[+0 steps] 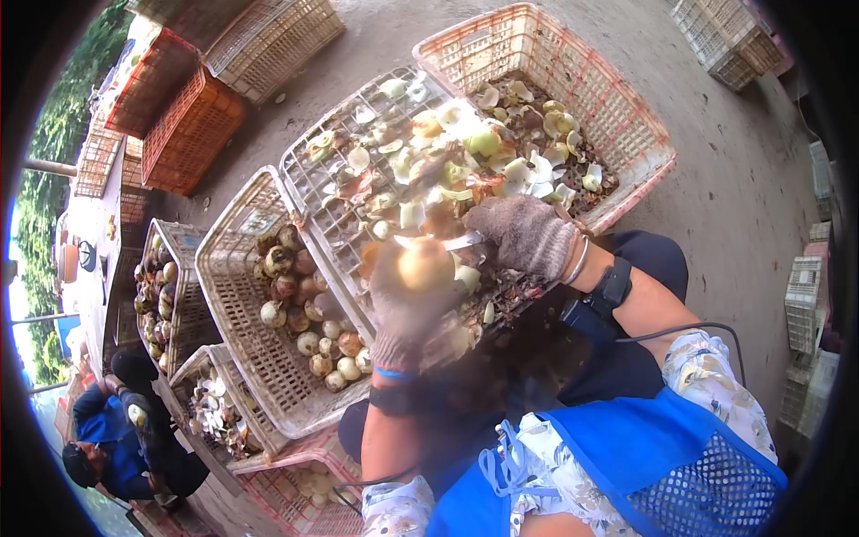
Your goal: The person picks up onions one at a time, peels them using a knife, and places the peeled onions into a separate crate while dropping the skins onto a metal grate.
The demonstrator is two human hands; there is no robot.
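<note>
In the head view, the left hand [404,309], gloved and blurred, has its fingers around a pale onion [425,266], while the right hand [528,234] closes on a small knife [458,242], blade at the onion. Peelings [528,174] crowd the slatted surface [327,192] right beside them. The onion crate [237,237] walls off the left, the scrap crate [617,116] rises ahead, and bare floor [734,206] opens rightward.
</note>
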